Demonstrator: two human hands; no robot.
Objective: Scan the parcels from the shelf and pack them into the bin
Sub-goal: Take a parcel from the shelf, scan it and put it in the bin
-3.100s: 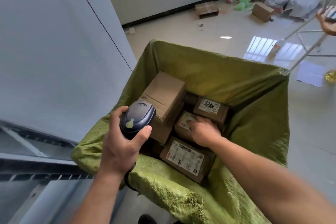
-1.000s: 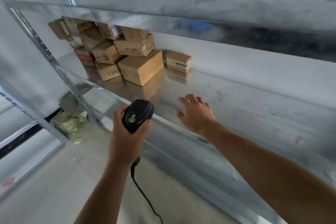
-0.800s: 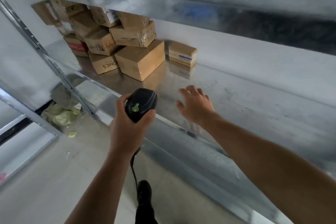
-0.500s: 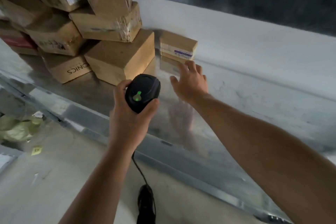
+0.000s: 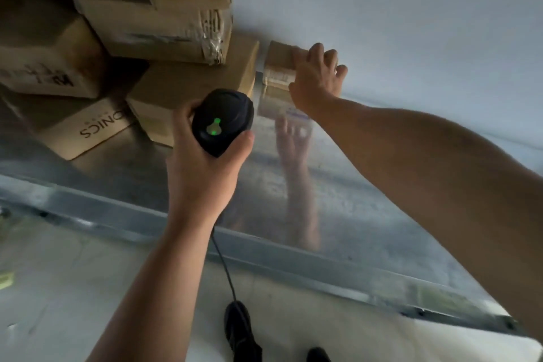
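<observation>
My left hand [image 5: 202, 176] grips a black barcode scanner [image 5: 222, 122] with a green light on its back, held over the shelf's front part. My right hand [image 5: 318, 79] reaches to the back of the metal shelf [image 5: 367, 214] and closes its fingers over the top of a small cardboard parcel [image 5: 277, 67] with tape and a white label. That parcel stands against the back wall, just right of a stack of brown parcels [image 5: 164, 26]. The bin is out of view.
The stack fills the shelf's left part, with a box marked "ONICS" [image 5: 85, 126] at the bottom front. The scanner's cable [image 5: 226, 270] hangs down to the floor. A dark shoe [image 5: 242, 332] shows below the shelf edge.
I turned from the green bin to the shelf and leaned in. My right hand travelled over the shelf to the small parcel at the back and took hold of it. The scanner stayed in my left hand.
</observation>
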